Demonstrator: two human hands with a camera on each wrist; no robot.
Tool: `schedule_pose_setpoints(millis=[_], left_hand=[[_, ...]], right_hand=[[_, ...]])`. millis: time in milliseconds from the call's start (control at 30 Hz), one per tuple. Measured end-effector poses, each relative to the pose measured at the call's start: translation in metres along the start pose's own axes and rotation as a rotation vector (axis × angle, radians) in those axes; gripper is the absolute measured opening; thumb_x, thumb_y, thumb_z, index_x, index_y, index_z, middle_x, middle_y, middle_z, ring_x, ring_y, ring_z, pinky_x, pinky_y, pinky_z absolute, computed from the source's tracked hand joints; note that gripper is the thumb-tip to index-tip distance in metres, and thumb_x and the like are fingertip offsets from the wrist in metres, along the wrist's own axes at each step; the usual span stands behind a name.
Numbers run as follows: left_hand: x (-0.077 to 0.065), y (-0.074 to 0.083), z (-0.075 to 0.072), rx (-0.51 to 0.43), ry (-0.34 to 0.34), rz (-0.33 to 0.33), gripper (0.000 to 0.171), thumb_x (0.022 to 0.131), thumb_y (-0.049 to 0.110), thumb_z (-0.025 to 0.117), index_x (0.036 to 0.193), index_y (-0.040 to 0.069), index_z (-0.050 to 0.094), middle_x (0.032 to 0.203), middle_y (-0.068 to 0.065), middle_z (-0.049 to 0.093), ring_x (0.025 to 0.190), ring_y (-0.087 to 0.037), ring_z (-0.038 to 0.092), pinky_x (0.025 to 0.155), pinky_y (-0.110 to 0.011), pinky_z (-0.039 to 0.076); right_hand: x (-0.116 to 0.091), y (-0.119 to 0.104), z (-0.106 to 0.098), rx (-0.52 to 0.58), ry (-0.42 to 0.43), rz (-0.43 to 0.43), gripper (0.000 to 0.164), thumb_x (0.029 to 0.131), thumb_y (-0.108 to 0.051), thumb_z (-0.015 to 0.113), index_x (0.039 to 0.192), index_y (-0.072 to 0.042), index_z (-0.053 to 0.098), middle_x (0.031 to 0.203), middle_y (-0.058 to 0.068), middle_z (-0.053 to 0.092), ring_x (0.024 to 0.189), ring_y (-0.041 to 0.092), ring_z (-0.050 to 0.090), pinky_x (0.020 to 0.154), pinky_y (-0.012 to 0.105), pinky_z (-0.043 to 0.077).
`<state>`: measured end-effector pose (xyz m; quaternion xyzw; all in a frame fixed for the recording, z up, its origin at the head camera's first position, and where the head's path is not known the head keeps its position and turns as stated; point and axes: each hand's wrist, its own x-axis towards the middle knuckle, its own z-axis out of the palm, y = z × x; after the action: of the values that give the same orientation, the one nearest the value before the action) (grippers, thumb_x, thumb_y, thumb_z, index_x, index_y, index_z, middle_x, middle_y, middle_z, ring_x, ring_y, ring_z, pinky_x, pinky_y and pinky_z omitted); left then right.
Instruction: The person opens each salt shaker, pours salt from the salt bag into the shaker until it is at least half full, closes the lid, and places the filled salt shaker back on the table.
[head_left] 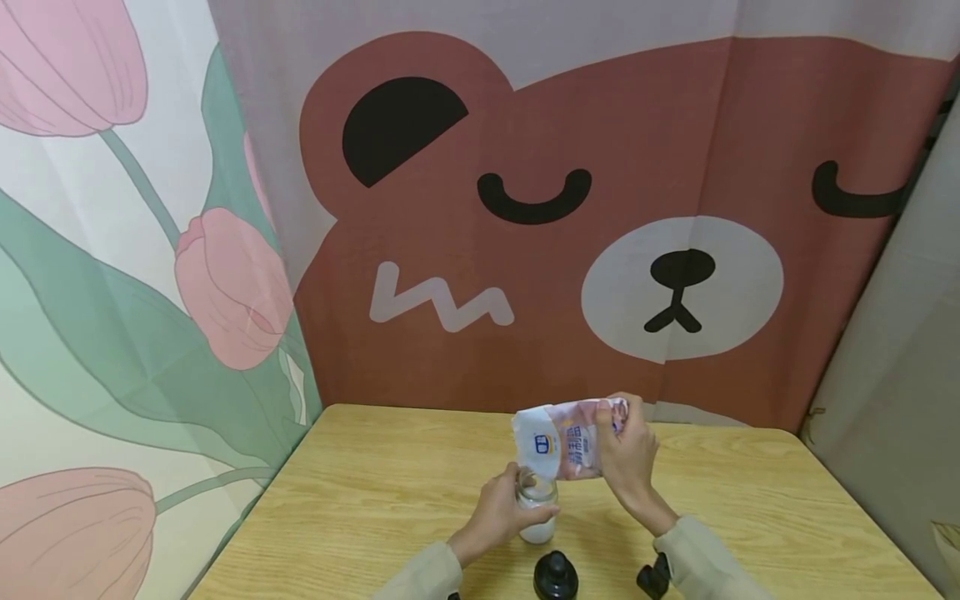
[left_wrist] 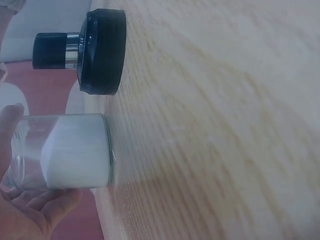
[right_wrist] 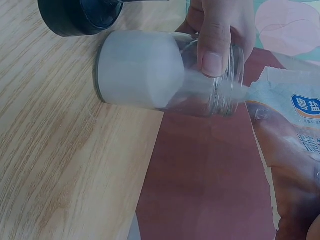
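My left hand (head_left: 495, 508) grips a clear glass jar (head_left: 537, 532) near its neck, thumb on one side and fingers on the other. The jar stands upright on the table, filled more than halfway with white salt (right_wrist: 140, 70). My right hand (head_left: 628, 457) holds a pink and white salt bag (head_left: 573, 442) by its far end, tilted sideways over the jar. The bag's torn corner is right at the jar's mouth. In the right wrist view, a pale stream of salt (right_wrist: 200, 84) runs from that corner down into the jar.
A black lid (head_left: 557, 575) with a knob-like top and a silver band stands on the wooden table (head_left: 405, 467), nearer me than the jar. A small black device (head_left: 654, 577) is at my right cuff. Behind the table hangs a bear-print curtain (head_left: 450, 367).
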<state>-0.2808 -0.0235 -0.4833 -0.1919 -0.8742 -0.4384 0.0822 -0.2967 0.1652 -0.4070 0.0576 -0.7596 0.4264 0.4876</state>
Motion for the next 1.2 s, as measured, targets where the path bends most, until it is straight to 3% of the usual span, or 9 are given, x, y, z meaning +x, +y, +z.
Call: schedule_pose_setpoints(millis=[533,733,1000,1200], left_hand=[[-0.0006,0.0004,-0.0006,0.006,0.005,0.008,0.065,0.063,0.049,0.074,0.11,0.011,0.049,0.093,0.003,0.059,0.083,-0.009,0.056,0.066,-0.023,0.046],[-0.0014,-0.0002,0.0,0.017,0.024,0.039,0.065,0.063,0.05,0.073,0.11,0.011,0.05,0.091,0.003,0.06,0.083,-0.01,0.056,0.066,-0.024,0.046],[-0.0021,-0.0004,-0.0011,0.003,0.013,0.037,0.067,0.063,0.051,0.073,0.114,0.016,0.047,0.098,0.002,0.06,0.087,-0.01,0.056,0.07,-0.024,0.046],[-0.0009,-0.0007,-0.0002,0.0,0.016,0.045,0.065,0.063,0.05,0.073,0.113,0.018,0.048,0.093,0.005,0.06,0.084,-0.008,0.055,0.069,-0.024,0.046]], right_hand=[[0.0005,-0.0043,0.0032,0.003,0.001,-0.016,0.018,0.085,-0.026,0.054,0.093,-0.01,0.053,0.056,-0.002,0.048,0.046,0.016,0.041,0.041,0.029,0.028],[0.0002,-0.0061,0.0038,0.003,-0.002,-0.016,0.019,0.084,-0.027,0.054,0.093,-0.011,0.053,0.056,-0.001,0.048,0.046,0.016,0.042,0.041,0.029,0.028],[-0.0003,-0.0069,0.0041,-0.005,-0.01,-0.017,0.019,0.084,-0.027,0.054,0.094,-0.01,0.053,0.057,0.0,0.05,0.047,0.016,0.043,0.042,0.029,0.029],[0.0004,-0.0083,0.0034,0.002,-0.016,-0.025,0.019,0.084,-0.026,0.054,0.094,-0.01,0.053,0.057,0.0,0.05,0.046,0.016,0.043,0.041,0.029,0.029]])
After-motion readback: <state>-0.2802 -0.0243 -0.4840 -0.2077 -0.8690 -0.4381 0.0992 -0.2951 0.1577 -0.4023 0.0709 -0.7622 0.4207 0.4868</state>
